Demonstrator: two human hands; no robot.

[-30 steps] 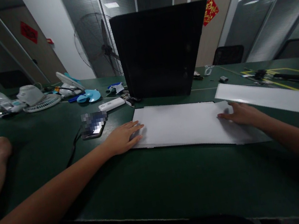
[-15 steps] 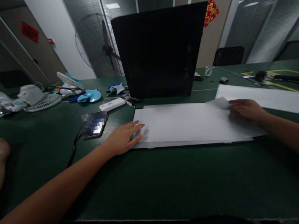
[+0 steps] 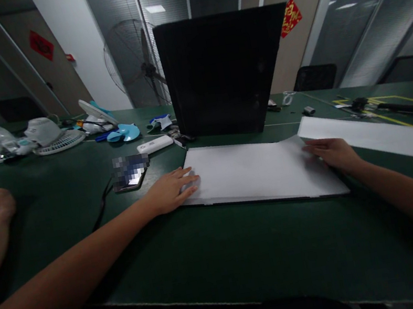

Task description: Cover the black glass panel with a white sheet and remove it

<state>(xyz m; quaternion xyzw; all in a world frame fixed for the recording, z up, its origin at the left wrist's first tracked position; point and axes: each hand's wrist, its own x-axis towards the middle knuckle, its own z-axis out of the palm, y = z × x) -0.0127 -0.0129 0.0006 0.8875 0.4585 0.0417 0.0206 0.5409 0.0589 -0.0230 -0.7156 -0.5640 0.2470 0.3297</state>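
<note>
White sheet under your left hand, fingers spread loose on its left end; your right hand is at the right end, which curls up there, can't tell if you're pinching it. Sheet lies on the green table, phone off left, black panel behind, white strip to the right

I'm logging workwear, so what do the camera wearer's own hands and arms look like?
The left hand and right hand are ungloved, and the forearms are bare: no sleeve, watch or bracelet shows. Rings can't be ruled out.
</note>
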